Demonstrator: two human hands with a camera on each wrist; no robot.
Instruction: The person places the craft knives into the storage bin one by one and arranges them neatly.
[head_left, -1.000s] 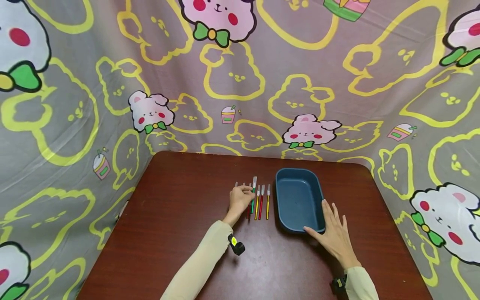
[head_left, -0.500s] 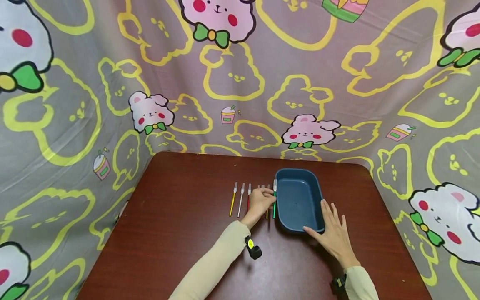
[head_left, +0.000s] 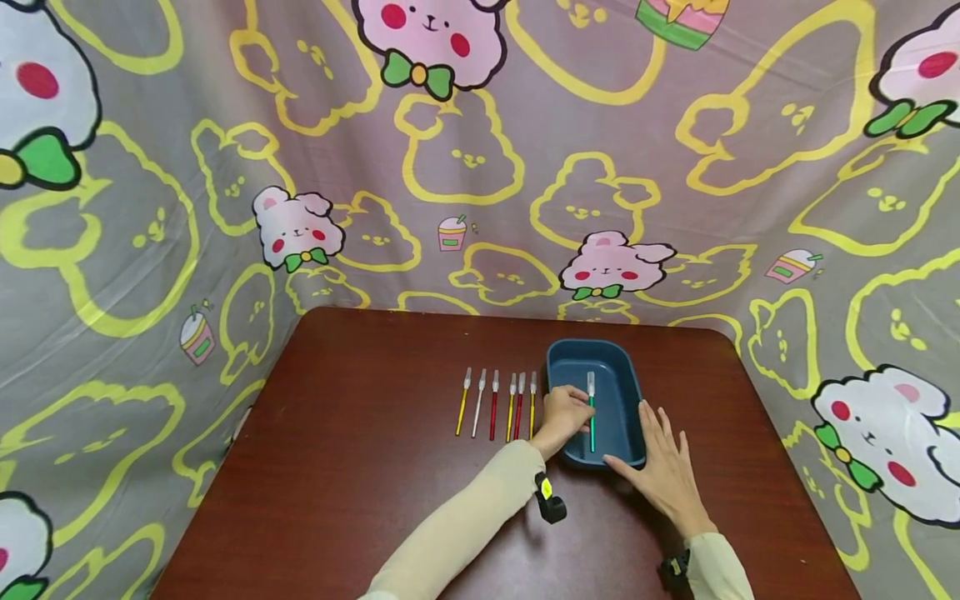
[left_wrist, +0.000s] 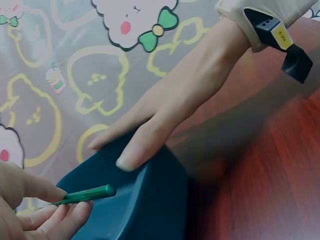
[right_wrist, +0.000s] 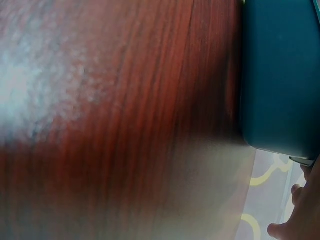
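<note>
In the head view my left hand (head_left: 564,417) pinches a slim green craft knife (head_left: 592,429) with a clear cap, held over the inside of a dark blue plastic box (head_left: 621,400). Up close in the left wrist view, thumb and fingers grip the green handle (left_wrist: 89,194), its rounded end pointing out past them. My right hand (head_left: 670,475) rests on the box's near right corner, thumb at the near rim and straight fingers along the right side. The right wrist view shows mostly table, plus the outer wall (right_wrist: 282,75) of the box.
Left of the box, several capped craft knives lie side by side on the brown table (head_left: 360,417), among them a yellow one (head_left: 462,410), a silver one (head_left: 477,412) and a red one (head_left: 493,412). A cartoon-printed cloth (head_left: 480,167) hangs behind and beside the table.
My left hand has carried the green knife rightward from the row of knives to over the box. My right hand has stayed at the box's corner.
</note>
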